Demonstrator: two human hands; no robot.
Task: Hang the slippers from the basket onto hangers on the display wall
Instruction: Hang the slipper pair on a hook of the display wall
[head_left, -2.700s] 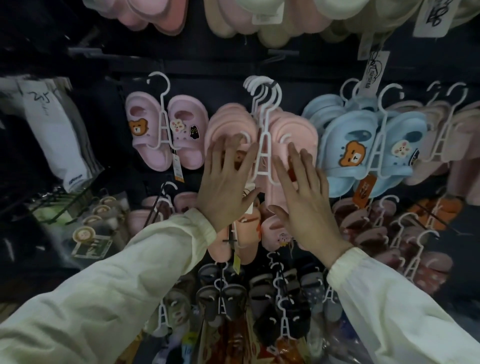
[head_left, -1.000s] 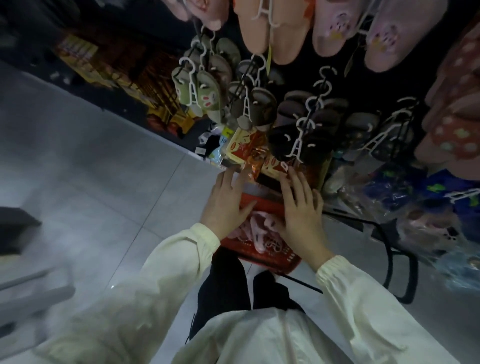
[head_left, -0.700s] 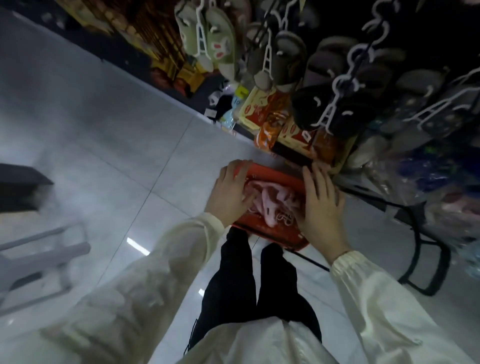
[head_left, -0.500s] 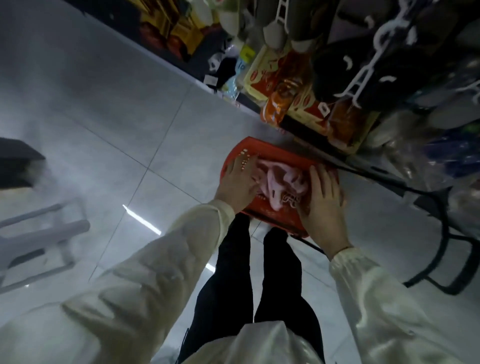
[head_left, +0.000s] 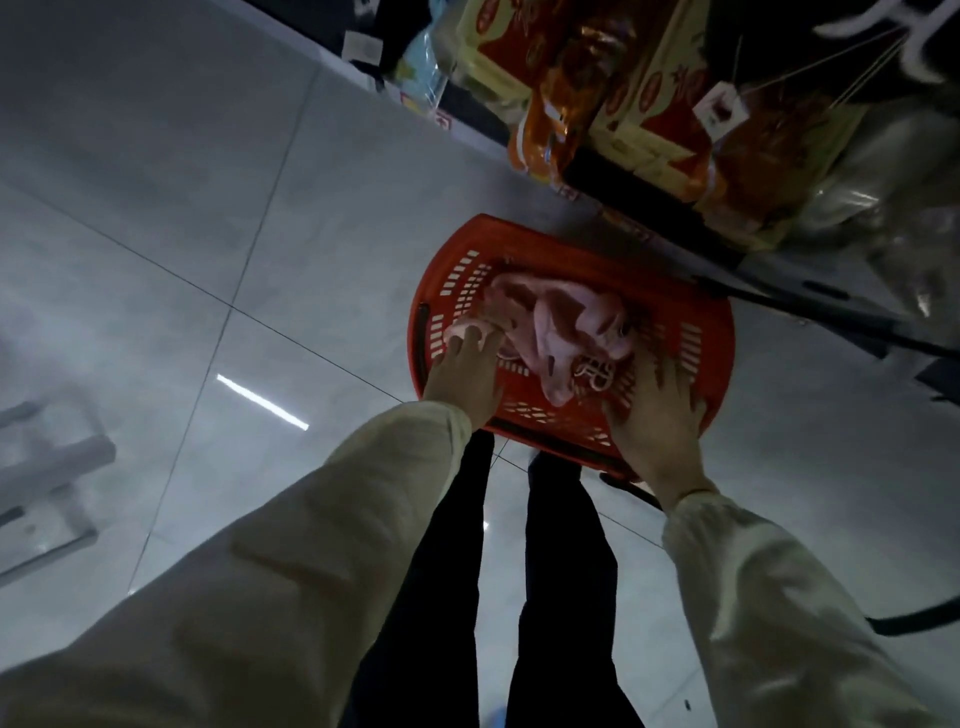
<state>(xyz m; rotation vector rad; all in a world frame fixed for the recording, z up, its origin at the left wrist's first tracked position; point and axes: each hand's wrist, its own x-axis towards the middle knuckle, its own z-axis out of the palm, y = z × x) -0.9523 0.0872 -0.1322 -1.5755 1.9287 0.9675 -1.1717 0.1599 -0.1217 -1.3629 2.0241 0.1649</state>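
So the basket (head_left: 719, 332) is sitting on the glossy grey tile floor (head_left: 208, 208), right up against the bottom of the shelving. It's one of those red plastic ones, kinda oval, with little slots cut all round the walls. Inside there's a soft-looking heap of pale pink slippers (head_left: 561, 317), rounded and rubbery, all jumbled together, with a thin white plastic hanger (head_left: 595, 374) lying curled at the near edge of the pile. The person is bent over it with both arms down, in baggy cream sleeves (head_left: 363, 545) and black trousers (head_left: 561, 571). The left hand (head_left: 465, 374) is down in the left end of the basket with its fingers stretched forward onto a pale looped bit of the pile; honestly can't tell if it has actually got hold of it or is just touching. The right hand (head_left: 660, 410) is flat and spread wide, fingers straight, over the near right wall of the basket, holding nothing. Just above the basket there are crinkly red, yellow and orange packets (head_left: 649, 104) stacked on the lowest shelf, and a black metal bar (head_left: 779, 301) runs off to the right.
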